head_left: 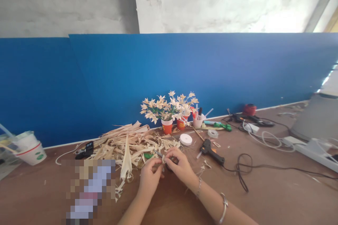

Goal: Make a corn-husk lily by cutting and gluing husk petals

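My left hand (151, 175) is closed, thumb and fingertips pinched on a small pale piece of dried husk (163, 159). Meeting it from the other side, my right hand (179, 164) also pinches at this piece. A narrow grey blade (158, 153) shows just beyond the fingertips, and something dark lies under the right palm; whether that hand grips it is hidden. Behind the hands spreads a pile of dried husk strips (116, 142). Pale husk flowers (161, 105) stand in a red and white paper cup (167, 126), with another red cup (181, 123) beside it.
Right of my hands lie a glue gun (211, 151) with a looping black cord, a white tape roll (186, 139) and a clear tape roll (212, 133). A power strip (314, 154) and grey bin (314, 116) are far right. A paper tub (31, 151) stands left; blue panels (185, 66) back the table.
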Available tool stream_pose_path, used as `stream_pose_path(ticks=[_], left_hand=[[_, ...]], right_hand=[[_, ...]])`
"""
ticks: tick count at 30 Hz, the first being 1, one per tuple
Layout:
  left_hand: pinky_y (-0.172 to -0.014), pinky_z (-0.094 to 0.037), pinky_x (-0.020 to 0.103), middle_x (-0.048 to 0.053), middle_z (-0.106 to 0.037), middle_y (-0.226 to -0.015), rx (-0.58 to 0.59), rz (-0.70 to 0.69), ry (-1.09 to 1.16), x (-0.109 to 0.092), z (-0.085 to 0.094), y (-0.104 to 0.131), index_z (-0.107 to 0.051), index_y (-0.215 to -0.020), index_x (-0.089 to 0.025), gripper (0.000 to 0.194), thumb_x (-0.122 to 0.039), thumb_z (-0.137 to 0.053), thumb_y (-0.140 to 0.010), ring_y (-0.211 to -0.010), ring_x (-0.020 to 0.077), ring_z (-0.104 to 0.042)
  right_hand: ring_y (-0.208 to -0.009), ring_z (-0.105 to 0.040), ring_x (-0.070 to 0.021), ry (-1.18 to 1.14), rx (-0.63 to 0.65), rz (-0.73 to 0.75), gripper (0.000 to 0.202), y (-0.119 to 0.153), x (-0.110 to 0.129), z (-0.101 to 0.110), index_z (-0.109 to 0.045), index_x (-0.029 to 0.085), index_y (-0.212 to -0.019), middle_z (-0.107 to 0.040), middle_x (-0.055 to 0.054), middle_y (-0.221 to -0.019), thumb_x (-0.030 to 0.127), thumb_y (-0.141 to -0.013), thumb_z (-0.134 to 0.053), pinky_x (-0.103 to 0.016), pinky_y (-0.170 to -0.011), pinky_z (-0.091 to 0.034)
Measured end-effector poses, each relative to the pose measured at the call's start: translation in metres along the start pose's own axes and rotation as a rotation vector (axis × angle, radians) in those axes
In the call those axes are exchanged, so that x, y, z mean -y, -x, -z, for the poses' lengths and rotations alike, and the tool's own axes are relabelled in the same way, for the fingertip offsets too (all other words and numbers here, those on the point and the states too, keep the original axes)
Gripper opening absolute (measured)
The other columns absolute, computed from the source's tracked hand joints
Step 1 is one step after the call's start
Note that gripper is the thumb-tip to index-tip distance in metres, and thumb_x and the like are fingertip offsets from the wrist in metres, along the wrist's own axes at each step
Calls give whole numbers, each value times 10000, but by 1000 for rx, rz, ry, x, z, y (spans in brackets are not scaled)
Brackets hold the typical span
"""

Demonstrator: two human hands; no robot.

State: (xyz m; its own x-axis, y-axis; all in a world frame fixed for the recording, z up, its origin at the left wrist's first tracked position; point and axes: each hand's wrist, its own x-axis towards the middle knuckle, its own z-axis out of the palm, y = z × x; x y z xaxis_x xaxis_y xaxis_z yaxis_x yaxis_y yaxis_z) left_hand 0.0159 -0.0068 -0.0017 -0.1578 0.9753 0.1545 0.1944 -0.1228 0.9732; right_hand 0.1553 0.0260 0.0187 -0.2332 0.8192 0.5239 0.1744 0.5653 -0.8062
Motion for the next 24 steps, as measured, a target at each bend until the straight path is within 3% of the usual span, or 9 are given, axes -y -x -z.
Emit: stream_pose_path(ticks=[7, 13, 24], left_hand=[[-312, -339, 175, 5, -596, -523, 11, 26, 3, 5, 1, -2, -601, -767, -153, 210, -353, -576, -705, -433, 145, -582], [-306, -295, 166, -25, -557, -421, 14, 88, 119, 14, 2, -7, -587, -803, -139, 289, -394, -620, -671, -334, 106, -487], [-324, -268, 155, -36, -543, -408, -4, 143, 206, 1, 2, -3, -571, -737, -144, 344, -458, -661, -631, -326, 77, -449]], right_hand=[[-811, -560, -162, -7, 18, -1, 85, 0, 3, 1, -621, 187, -711, -595, -42, -849, 204, -777, -570, -267, -711, -448], [-799, -563, -159, -8, 22, 11, 154, 0, 6, 5, -627, 190, -827, -610, -43, -853, 261, -845, -493, -277, -734, -454], [-812, -566, -161, 15, 8, 31, 117, 0, 4, 5, -615, 199, -843, -610, -42, -876, 215, -821, -501, -266, -701, -455]])
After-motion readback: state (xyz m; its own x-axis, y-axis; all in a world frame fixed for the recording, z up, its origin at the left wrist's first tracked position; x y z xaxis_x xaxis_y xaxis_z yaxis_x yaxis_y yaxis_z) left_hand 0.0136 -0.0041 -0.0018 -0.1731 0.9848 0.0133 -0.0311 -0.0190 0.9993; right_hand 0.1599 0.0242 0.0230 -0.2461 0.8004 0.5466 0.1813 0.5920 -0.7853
